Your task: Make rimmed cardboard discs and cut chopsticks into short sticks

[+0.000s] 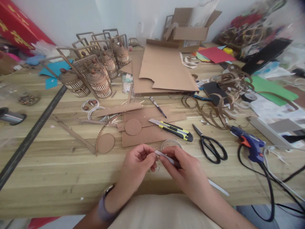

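Observation:
Both my hands meet over the near edge of the wooden table (59,171). My left hand (136,165) pinches one end of a thin white strip (164,156). My right hand (183,171) is closed on the same strip, whose long tail (218,187) trails out to the right behind my wrist. A clear tape ring (171,143) lies just beyond my fingers. A yellow and black utility knife (172,128) rests on flat cardboard pieces (145,133) with a cardboard disc (132,126) on top.
Black scissors (211,148) and a blue glue gun (249,143) with its cable lie to the right. Several small cardboard lanterns (95,76) stand at the back left. Cardboard sheets (164,68), curled strips (221,105), a box (190,31) and coloured paper (269,87) fill the back.

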Demonstrator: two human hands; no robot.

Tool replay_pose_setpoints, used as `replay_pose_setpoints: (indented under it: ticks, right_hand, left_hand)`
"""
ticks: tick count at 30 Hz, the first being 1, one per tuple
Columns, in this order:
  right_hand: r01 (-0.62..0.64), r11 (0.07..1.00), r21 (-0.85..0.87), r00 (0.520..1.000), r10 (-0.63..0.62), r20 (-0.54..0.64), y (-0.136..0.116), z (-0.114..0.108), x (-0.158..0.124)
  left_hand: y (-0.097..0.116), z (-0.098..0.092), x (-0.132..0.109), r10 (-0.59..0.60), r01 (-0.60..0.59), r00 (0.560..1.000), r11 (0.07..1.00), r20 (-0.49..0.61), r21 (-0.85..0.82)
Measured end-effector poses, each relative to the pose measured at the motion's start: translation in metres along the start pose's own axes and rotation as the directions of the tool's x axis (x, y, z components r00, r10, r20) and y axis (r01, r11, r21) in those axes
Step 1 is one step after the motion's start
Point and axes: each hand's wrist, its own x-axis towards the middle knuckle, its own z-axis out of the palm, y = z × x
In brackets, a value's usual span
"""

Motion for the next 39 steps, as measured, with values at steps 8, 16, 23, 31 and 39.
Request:
replay_pose_setpoints:
  ticks: [8,16,23,31,39]
  right_hand:
    - [0.205,0.958,-0.198,0.968,-0.229,-0.106,-0.010,-0.005,0.010]
    - [0.231,0.930,-0.286,0.967,-0.251,-0.035,-0.013,-0.003,0.010]
    - [0.244,0.919,-0.310,0.968,-0.253,0.013,-0.011,-0.007,0.008]
    - [0.265,0.913,-0.310,0.964,-0.260,0.058,-0.011,-0.005,0.008]
    - [0.252,0.924,-0.288,0.968,-0.247,0.052,-0.011,-0.005,0.006]
  left_hand:
    - [0.001,0.004,-0.001,0.010,-0.004,0.998,0.994,-0.058,0.106]
    - [-0.002,0.004,-0.007,0.191,-0.163,0.980,0.927,-0.053,0.338]
    - [-0.006,0.001,-0.011,0.337,-0.288,0.941,0.791,0.009,0.539]
    - [-0.004,-0.001,-0.013,0.442,-0.390,0.894,0.684,0.075,0.616]
    - [-0.005,-0.001,-0.014,0.422,-0.379,0.904,0.708,0.073,0.596]
